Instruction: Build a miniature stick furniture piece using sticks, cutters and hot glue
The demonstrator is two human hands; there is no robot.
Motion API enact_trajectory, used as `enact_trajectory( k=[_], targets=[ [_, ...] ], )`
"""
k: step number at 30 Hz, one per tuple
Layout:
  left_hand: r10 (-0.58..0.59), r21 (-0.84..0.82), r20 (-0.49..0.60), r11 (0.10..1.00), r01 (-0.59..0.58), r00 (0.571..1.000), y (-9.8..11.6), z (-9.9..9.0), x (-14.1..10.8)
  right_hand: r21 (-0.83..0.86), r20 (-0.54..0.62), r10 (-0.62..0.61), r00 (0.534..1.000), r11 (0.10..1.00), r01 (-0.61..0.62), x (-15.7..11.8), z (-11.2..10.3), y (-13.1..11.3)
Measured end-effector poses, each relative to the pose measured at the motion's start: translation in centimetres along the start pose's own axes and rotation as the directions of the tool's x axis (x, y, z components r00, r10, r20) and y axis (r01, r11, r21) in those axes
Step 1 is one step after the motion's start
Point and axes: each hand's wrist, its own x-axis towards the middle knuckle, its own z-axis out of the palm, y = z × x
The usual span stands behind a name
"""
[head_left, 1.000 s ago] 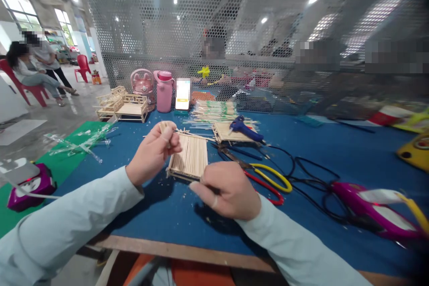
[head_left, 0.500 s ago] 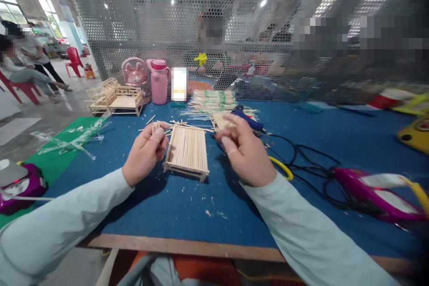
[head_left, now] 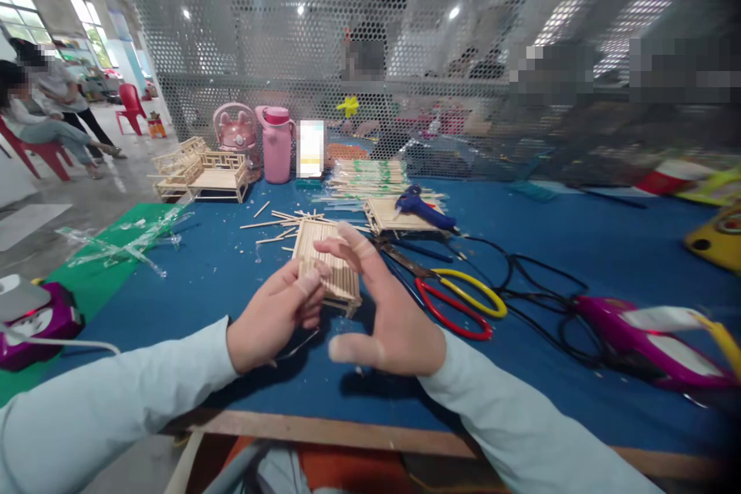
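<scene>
My left hand [head_left: 282,312] is closed in a pinch round small pale wooden pieces [head_left: 312,268], in front of the left side of a slatted wooden panel [head_left: 333,247] lying on the blue table. My right hand [head_left: 390,309] is just to the right, thumb and fingers spread, with nothing between them; its fingers reach over the panel and hide part of it. Loose sticks [head_left: 282,222] lie behind my left hand. Scissors [head_left: 457,285] with red and yellow handles rest right of my right hand. Behind them a blue glue gun [head_left: 425,208] lies on a second wooden frame [head_left: 382,216].
Small wooden furniture [head_left: 217,174], a pink bottle [head_left: 276,147], a lit phone [head_left: 311,148] and bundled sticks [head_left: 367,177] stand along the mesh. Black cables lead to a purple power strip [head_left: 654,340] at right; another purple one [head_left: 49,316] sits at left.
My left hand has moved right, in front of the panel, still holding the pieces. My right hand has moved left and nearer to me, its fingers spreading, and the scissors now show.
</scene>
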Motion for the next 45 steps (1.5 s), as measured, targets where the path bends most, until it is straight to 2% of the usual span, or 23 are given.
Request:
enact_trajectory(
  k=[2,5,8,13,15,17,18,19,21,22,23,24,25,27,28,29,31,33,34,36,38,41,45],
  targets=[
    [0.074,0.023,-0.115,0.997,-0.072,0.991,0.5,0.1,0.1,0.204,0.007,0.021,1.0,0.979,-0.022,-0.1,-0.1,0.0],
    [0.073,-0.004,-0.165,0.997,-0.075,0.984,1.3,0.4,0.3,0.18,-0.069,0.031,0.997,0.984,-0.018,0.0,-0.3,0.0],
    [0.007,0.018,-0.087,1.0,-0.005,0.996,1.4,0.4,0.1,0.038,-0.196,0.005,0.981,0.999,0.002,0.2,-0.2,0.0],
    [-0.077,0.288,0.162,0.957,0.028,0.984,0.5,0.2,-0.5,0.002,-0.269,0.048,0.962,0.999,-0.049,0.4,0.4,0.4],
    [-0.079,0.397,0.192,0.918,-0.004,0.978,0.4,0.2,-0.5,0.032,-0.32,0.079,0.944,0.997,-0.072,0.6,0.1,0.6],
    [0.022,0.447,0.129,0.891,-0.078,0.991,0.8,0.0,-0.2,0.142,-0.44,0.134,0.888,0.987,-0.079,1.1,-0.9,1.0],
    [0.11,0.468,0.057,0.875,-0.124,0.992,1.2,-0.3,0.1,0.223,-0.523,0.183,0.832,0.972,-0.074,1.4,-1.6,1.2],
    [0.209,0.504,-0.028,0.847,-0.167,0.977,1.8,-0.8,0.5,0.31,-0.619,0.241,0.747,0.949,-0.049,1.7,-2.4,1.4],
    [0.434,0.704,-0.21,0.689,-0.173,0.876,3.5,-2.3,1.6,0.436,-0.756,0.348,0.554,0.899,0.03,2.2,-4.0,1.8],
    [0.526,0.835,-0.239,0.54,-0.103,0.816,4.4,-3.3,2.1,0.45,-0.802,0.368,0.471,0.891,0.069,2.3,-4.6,1.9],
    [0.557,0.939,-0.225,0.344,0.024,0.8,5.4,-4.3,2.7,0.449,-0.826,0.376,0.42,0.889,0.087,2.4,-5.0,2.1],
    [0.566,0.976,-0.216,0.149,0.16,0.796,6.3,-5.3,3.1,0.438,-0.839,0.372,0.398,0.895,0.088,2.4,-5.1,2.1],
    [0.584,0.96,-0.233,0.009,0.281,0.777,7.1,-6.2,3.4,0.423,-0.839,0.361,0.407,0.904,0.071,2.3,-5.0,2.1],
    [0.599,0.931,-0.23,-0.092,0.352,0.767,8.2,-7.2,3.8,0.364,-0.822,0.313,0.475,0.931,0.015,2.0,-4.4,2.0],
    [0.619,0.951,-0.208,-0.052,0.304,0.757,8.6,-7.2,3.8,0.308,-0.816,0.267,0.512,0.951,-0.005,1.9,-3.9,1.9],
    [0.629,0.977,-0.196,0.059,0.205,0.753,8.9,-6.9,3.7,0.236,-0.812,0.206,0.546,0.972,-0.016,1.7,-3.4,1.7],
    [0.59,0.889,-0.238,0.452,-0.072,0.772,9.2,-5.6,3.2,0.062,-0.784,0.057,0.618,0.998,-0.014,1.3,-2.7,1.4],
    [0.363,0.522,-0.246,0.831,-0.193,0.899,9.1,-3.9,2.7,-0.107,-0.706,-0.074,0.704,0.994,-0.003,0.9,-2.3,1.1],
    [0.238,0.335,-0.217,0.929,-0.157,0.947,8.9,-3.0,2.5,-0.187,-0.65,-0.124,0.75,0.982,0.0,0.7,-2.1,1.0],
    [0.022,0.078,-0.134,0.997,-0.011,0.991,8.1,-1.6,2.2,-0.335,-0.526,-0.198,0.827,0.942,0.012,0.4,-1.9,0.8],
    [-0.106,-0.014,-0.047,0.994,0.105,0.993,6.7,-0.7,2.1,-0.434,-0.428,-0.24,0.871,0.9,0.035,0.3,-1.7,0.7],
    [-0.189,0.003,0.096,0.982,0.189,0.977,4.4,-0.2,2.3,-0.463,-0.371,-0.264,0.89,0.884,0.069,0.4,-1.4,0.7],
    [-0.232,0.136,0.235,0.969,0.204,0.944,2.0,0.5,2.2,-0.437,-0.35,-0.21,0.913,0.899,0.04,0.5,-1.2,0.6]
  ],
)
